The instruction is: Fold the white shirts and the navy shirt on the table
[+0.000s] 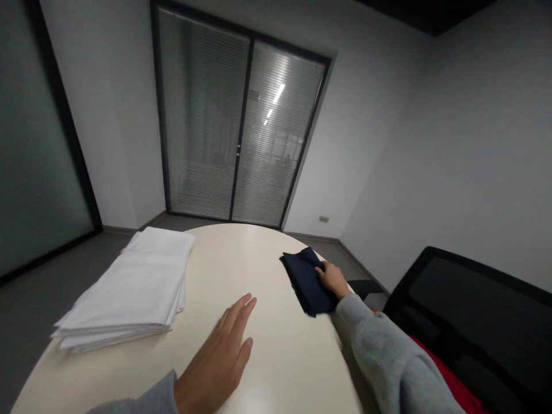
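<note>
A folded dark navy cloth (pixel 304 277) lies at the right edge of the round table, one corner hanging slightly past the edge. My right hand (pixel 334 278) rests on its right side, with fingers curled over the fabric and thumb on top. Over the middle front of the table, my left hand (pixel 222 351) holds nothing; its fingers are extended and its thumb is apart. A stack of folded white cloths (pixel 138 282) sits at the table's left side, beyond my left hand.
The cream round table (pixel 235 247) has its curved far edge toward a glass partition with blinds (pixel 207 115). A black mesh chair (pixel 466 322) with something red on it stands close to my right arm.
</note>
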